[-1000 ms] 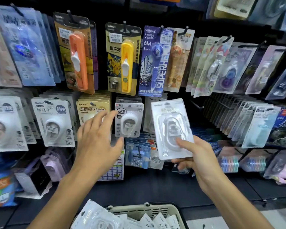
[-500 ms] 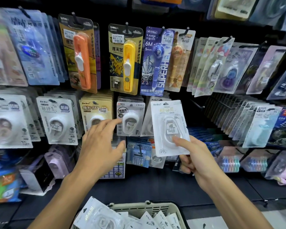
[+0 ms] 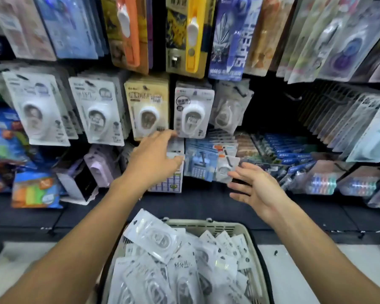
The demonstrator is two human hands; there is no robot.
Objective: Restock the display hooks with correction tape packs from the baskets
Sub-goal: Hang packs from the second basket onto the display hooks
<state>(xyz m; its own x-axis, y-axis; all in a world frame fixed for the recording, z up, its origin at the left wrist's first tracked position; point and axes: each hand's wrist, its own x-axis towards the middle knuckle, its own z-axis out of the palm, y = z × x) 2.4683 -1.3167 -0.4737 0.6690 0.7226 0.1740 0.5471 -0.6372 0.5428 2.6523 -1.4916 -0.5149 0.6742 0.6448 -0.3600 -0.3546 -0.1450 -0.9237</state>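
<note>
Reaching forward, the person held both hands in front of the display, and neither hand held anything. The left hand (image 3: 154,159) was stretched toward the rack, its fingers (image 3: 162,135) open and loosely spread, the tips just under the bottom edge of a hanging white pack (image 3: 192,113); I could not tell if they touched it. The right hand (image 3: 256,187) was lower and to the right, palm turned inward, fingers (image 3: 246,168) wide and relaxed, near a small pack (image 3: 225,168) on a lower hook.

Below the hands stood a beige basket (image 3: 208,224), full of correction tape packs (image 3: 154,235) in clear and white wrapping, lying in a loose pile with one pack tilted on top at the far left side. On the middle row of hooks hung more white packs (image 3: 97,113) and one cream pack (image 3: 146,108), side by side. To the right of the white pack hung a clear pack (image 3: 226,110), a little tilted. The picture was blurred, so the small print was not readable.
</note>
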